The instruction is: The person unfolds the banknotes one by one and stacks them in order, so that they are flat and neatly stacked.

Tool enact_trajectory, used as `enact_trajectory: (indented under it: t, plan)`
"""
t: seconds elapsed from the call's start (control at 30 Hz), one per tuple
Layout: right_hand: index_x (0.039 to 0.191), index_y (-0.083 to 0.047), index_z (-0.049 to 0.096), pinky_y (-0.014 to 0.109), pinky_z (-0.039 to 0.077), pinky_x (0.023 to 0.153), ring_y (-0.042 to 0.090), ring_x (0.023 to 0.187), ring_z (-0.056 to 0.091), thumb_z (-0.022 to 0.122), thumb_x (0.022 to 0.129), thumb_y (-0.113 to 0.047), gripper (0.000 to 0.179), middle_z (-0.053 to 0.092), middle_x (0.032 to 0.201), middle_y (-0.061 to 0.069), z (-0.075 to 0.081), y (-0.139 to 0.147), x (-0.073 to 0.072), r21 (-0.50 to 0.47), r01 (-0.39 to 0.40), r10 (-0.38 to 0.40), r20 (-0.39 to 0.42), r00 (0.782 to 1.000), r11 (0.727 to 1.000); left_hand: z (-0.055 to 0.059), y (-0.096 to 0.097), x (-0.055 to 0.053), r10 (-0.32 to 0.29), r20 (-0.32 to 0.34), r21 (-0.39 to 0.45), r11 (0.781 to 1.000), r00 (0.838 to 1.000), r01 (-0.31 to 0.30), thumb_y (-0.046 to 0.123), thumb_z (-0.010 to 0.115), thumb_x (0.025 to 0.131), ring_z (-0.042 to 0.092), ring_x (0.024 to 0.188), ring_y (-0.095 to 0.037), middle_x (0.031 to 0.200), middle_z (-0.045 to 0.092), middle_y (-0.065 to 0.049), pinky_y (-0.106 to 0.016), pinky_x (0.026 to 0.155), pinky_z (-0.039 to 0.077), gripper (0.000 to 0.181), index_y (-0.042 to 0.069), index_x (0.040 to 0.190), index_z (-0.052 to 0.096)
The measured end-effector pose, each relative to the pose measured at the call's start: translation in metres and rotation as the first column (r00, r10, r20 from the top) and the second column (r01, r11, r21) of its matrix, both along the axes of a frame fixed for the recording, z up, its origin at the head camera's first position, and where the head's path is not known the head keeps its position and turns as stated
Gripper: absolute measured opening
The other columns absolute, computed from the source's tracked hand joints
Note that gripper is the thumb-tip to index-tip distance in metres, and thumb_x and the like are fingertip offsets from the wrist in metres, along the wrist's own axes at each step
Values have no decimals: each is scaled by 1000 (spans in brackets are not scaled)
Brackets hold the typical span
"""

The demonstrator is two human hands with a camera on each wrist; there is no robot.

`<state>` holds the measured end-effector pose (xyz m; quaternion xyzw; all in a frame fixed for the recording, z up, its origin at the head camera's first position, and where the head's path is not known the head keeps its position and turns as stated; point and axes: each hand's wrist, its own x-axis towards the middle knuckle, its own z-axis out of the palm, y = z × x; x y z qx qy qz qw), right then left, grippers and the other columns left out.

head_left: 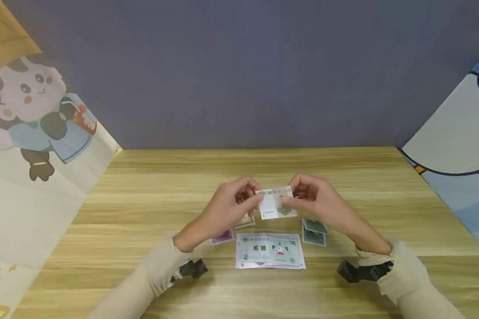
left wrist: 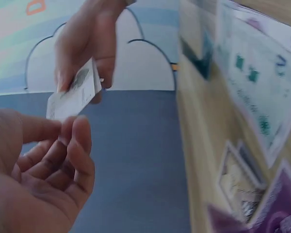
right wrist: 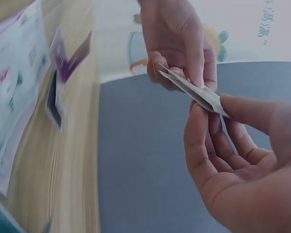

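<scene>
A pale play banknote (head_left: pixel 270 208) is held up over the table between both hands, its printed face toward the head camera. My left hand (head_left: pixel 233 201) pinches its left edge between thumb and fingers. Its right side is pinched by my right hand (head_left: pixel 317 198), thumb in front. In the right wrist view the pale banknote (right wrist: pixel 194 92) shows two layers, folded with a narrow gap between them. Below the hands, a mint-green note (head_left: pixel 269 249) lies flat over larger purplish notes.
A folded dark green note (head_left: pixel 314 232) stands right of the flat notes. On the left are a purple note (head_left: pixel 222 237), partly hidden by my left hand, and a folded brownish note (head_left: pixel 245 220). A grey panel (head_left: pixel 259 88) rises behind the wooden table (head_left: pixel 163 173).
</scene>
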<state>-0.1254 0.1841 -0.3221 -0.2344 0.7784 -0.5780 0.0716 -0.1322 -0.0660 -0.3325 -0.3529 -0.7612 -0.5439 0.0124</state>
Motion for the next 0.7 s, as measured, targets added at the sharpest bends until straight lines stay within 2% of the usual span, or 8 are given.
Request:
enact_trajectory:
  t: [0.1, 0.17, 0.27, 0.33, 0.43, 0.5, 0.6, 0.7]
  plan:
    - [101, 0, 58, 31, 57, 67, 21, 79, 65, 67, 94, -4, 12, 65, 90, 14, 1, 1, 2, -74, -91, 92, 20, 996, 993, 7, -4, 1, -10, 32, 10, 1000, 999, 9, 8, 64, 96, 61, 62, -21, 78, 64, -7, -31, 56, 56, 6, 5, 101, 63]
    - [107, -2, 60, 32, 58, 74, 20, 87, 65, 57, 100, -7, 8, 65, 97, 12, 2, 2, 2, -147, -163, 168, 25, 985, 976, 10, -6, 2, -10, 67, 18, 1000, 998, 9, 9, 63, 97, 61, 64, -20, 79, 63, -5, -31, 57, 55, 6, 6, 102, 64]
    - [116, -5, 61, 32, 57, 85, 20, 98, 64, 39, 108, -14, 25, 65, 108, 10, 4, 5, 1, -268, -240, 262, 48, 964, 933, 12, -8, 2, -21, 139, 46, 999, 990, 15, 9, 62, 98, 59, 64, -19, 79, 62, -6, -30, 55, 54, 7, 5, 103, 64]
    - [122, -7, 60, 33, 55, 91, 21, 105, 64, 32, 111, -19, 32, 64, 115, 9, 5, 6, 2, -298, -250, 286, 85, 954, 921, 13, -9, 2, -36, 182, 66, 998, 983, 24, 9, 62, 98, 58, 63, -21, 78, 62, -10, -30, 53, 53, 7, 4, 102, 64]
    - [132, -8, 53, 39, 55, 92, 26, 111, 63, 32, 111, -20, 33, 60, 125, 13, 5, 3, 5, -256, -257, 298, 137, 945, 932, 13, -8, 3, -72, 213, 84, 995, 974, 55, 9, 62, 98, 59, 62, -28, 78, 63, -17, -30, 50, 52, 7, 4, 101, 65]
    - [140, -8, 45, 47, 55, 91, 32, 115, 62, 32, 110, -17, 34, 57, 131, 18, 5, 0, 7, -215, -280, 316, 157, 936, 935, 13, -7, 4, -98, 207, 89, 993, 973, 81, 9, 61, 99, 59, 61, -30, 77, 63, -17, -32, 49, 52, 6, 4, 100, 65]
    - [148, -8, 36, 53, 55, 87, 38, 114, 61, 32, 110, -14, 39, 56, 133, 22, 5, -3, 10, -174, -310, 337, 150, 930, 935, 12, -5, 4, -118, 168, 80, 991, 979, 105, 10, 61, 99, 60, 58, -28, 75, 64, -11, -32, 48, 52, 7, 5, 98, 66]
    - [150, -10, 35, 50, 55, 86, 34, 113, 62, 35, 109, -13, 41, 60, 129, 21, 3, -5, 12, -145, -307, 325, 127, 937, 941, 10, -4, 4, -129, 118, 61, 991, 985, 122, 10, 61, 99, 58, 55, -28, 72, 63, -4, -31, 46, 50, 7, 6, 96, 66]
